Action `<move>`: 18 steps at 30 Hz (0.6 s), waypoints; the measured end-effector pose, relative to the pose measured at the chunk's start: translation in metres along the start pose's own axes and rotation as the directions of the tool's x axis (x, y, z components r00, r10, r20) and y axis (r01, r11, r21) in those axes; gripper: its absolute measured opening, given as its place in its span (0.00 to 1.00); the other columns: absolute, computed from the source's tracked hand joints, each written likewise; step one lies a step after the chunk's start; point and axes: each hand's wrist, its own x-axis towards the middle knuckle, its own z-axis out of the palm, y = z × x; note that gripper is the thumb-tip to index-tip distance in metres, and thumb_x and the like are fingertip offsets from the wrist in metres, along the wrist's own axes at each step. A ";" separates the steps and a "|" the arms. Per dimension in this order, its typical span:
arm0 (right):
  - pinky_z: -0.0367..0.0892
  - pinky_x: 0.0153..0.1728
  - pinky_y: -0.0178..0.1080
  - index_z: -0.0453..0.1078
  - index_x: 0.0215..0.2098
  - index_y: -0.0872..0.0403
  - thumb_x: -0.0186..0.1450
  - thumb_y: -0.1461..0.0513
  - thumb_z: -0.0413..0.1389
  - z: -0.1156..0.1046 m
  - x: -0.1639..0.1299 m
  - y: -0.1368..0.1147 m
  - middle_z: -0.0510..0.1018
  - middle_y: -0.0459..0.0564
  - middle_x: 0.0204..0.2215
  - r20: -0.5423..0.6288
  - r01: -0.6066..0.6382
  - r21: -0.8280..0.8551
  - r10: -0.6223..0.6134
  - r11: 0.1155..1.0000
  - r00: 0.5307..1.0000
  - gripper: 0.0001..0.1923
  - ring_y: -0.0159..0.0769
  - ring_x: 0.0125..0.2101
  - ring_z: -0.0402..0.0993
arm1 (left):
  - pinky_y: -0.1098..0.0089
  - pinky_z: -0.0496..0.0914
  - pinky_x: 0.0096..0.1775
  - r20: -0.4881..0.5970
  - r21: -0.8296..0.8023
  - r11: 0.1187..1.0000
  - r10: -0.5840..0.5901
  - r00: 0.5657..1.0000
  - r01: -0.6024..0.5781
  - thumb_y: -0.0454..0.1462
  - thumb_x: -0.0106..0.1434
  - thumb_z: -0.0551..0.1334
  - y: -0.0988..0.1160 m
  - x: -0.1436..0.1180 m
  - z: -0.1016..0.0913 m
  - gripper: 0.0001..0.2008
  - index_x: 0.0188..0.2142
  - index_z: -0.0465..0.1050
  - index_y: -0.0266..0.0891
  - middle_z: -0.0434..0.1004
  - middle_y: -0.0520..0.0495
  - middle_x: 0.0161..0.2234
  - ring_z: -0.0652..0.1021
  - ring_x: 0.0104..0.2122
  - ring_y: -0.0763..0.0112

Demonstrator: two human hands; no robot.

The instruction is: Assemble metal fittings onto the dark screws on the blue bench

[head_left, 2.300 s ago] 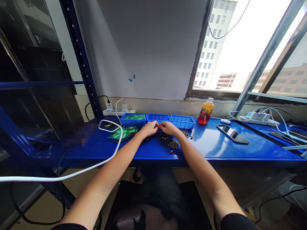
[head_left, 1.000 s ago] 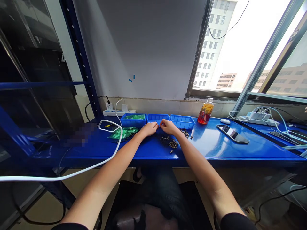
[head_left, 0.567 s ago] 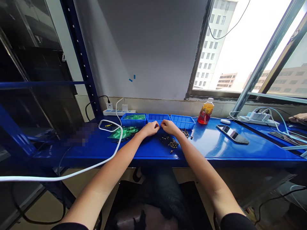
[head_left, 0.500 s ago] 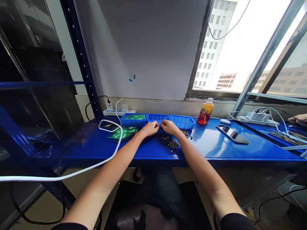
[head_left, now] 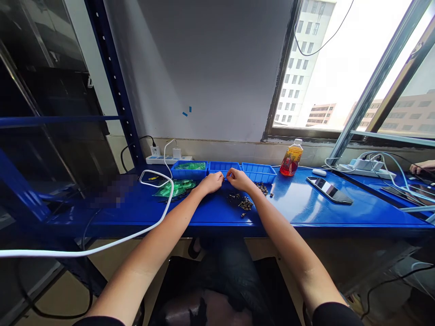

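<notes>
Dark, tiny metal parts (head_left: 242, 202) lie scattered on the blue bench (head_left: 306, 203), and both hands meet just above and behind that pile. The left hand (head_left: 212, 182) and right hand (head_left: 239, 180) are drawn together, fingertips pinched toward each other over something too small to make out, in front of the middle blue bin (head_left: 224, 166). Doing this well likely means keeping both wrists resting on the bench and working close over the pile, so a dropped piece falls among the others. To the left, green packets (head_left: 176, 187) lie on the bench and fill the left blue bin (head_left: 189, 168); a third blue bin (head_left: 259, 172) sits to the right. Farther right stand an orange drink bottle (head_left: 291, 158), its label unreadable, and a smartphone (head_left: 329, 189). A white cable (head_left: 149, 228) loops across the left side. Another person's hand (head_left: 421, 168) shows at the far right edge. No writing is legible anywhere.
</notes>
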 end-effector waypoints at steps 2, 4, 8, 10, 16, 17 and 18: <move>0.54 0.24 0.31 0.68 0.33 0.55 0.59 0.68 0.48 0.000 0.000 0.000 0.70 0.44 0.21 -0.011 -0.007 -0.012 0.007 1.000 1.000 0.08 0.29 0.23 0.64 | 0.71 0.66 0.35 0.001 -0.009 1.000 -0.004 1.000 0.004 0.36 0.65 0.47 0.000 0.000 0.000 0.12 0.36 0.69 0.40 0.77 0.45 0.36 0.76 0.37 0.66; 0.54 0.25 0.31 0.69 0.34 0.56 0.60 0.68 0.47 0.000 -0.001 -0.001 0.71 0.45 0.22 -0.022 -0.013 -0.017 0.013 1.000 1.000 0.09 0.30 0.24 0.64 | 0.71 0.66 0.35 0.006 -0.024 1.000 -0.010 1.000 0.010 0.37 0.64 0.48 0.001 -0.001 0.000 0.12 0.38 0.69 0.39 0.77 0.46 0.35 0.76 0.36 0.65; 0.55 0.26 0.31 0.69 0.34 0.56 0.61 0.68 0.47 -0.001 -0.002 -0.002 0.72 0.46 0.24 -0.028 -0.023 -0.015 0.023 1.000 0.999 0.09 0.30 0.25 0.65 | 0.70 0.66 0.35 0.003 -0.024 0.999 -0.032 0.999 0.032 0.37 0.63 0.50 0.002 -0.001 -0.001 0.11 0.42 0.68 0.39 0.77 0.46 0.33 0.76 0.35 0.65; 0.54 0.26 0.31 0.69 0.34 0.56 0.61 0.67 0.47 -0.002 -0.002 -0.003 0.72 0.46 0.24 -0.021 -0.029 -0.016 0.029 0.999 0.999 0.09 0.30 0.25 0.65 | 0.70 0.66 0.36 -0.005 -0.020 0.999 -0.037 0.999 0.037 0.37 0.63 0.51 0.002 -0.001 -0.001 0.11 0.42 0.68 0.39 0.77 0.45 0.34 0.76 0.36 0.64; 0.54 0.26 0.31 0.69 0.31 0.56 0.62 0.66 0.47 -0.002 -0.001 -0.003 0.73 0.47 0.25 -0.019 -0.019 -0.040 0.018 0.999 1.000 0.09 0.30 0.26 0.65 | 0.71 0.66 0.36 -0.031 -0.022 1.000 -0.018 0.999 0.018 0.36 0.63 0.50 0.000 -0.001 -0.001 0.11 0.37 0.70 0.40 0.77 0.45 0.37 0.76 0.38 0.65; 0.53 0.26 0.31 0.69 0.29 0.56 0.62 0.65 0.47 -0.002 -0.001 -0.003 0.73 0.47 0.25 -0.020 -0.015 -0.047 0.014 0.999 1.000 0.09 0.30 0.26 0.65 | 0.71 0.66 0.36 -0.029 -0.026 1.000 -0.015 0.999 0.015 0.36 0.64 0.49 0.000 0.000 -0.001 0.11 0.36 0.70 0.40 0.77 0.45 0.37 0.76 0.38 0.65; 0.53 0.26 0.31 0.69 0.28 0.56 0.63 0.65 0.47 -0.002 -0.001 -0.003 0.73 0.47 0.24 -0.022 -0.011 -0.053 0.010 0.999 1.000 0.10 0.30 0.25 0.64 | 0.71 0.66 0.36 -0.026 -0.030 0.999 -0.014 1.000 0.013 0.36 0.64 0.49 0.000 0.000 -0.001 0.11 0.36 0.70 0.40 0.77 0.46 0.37 0.76 0.38 0.65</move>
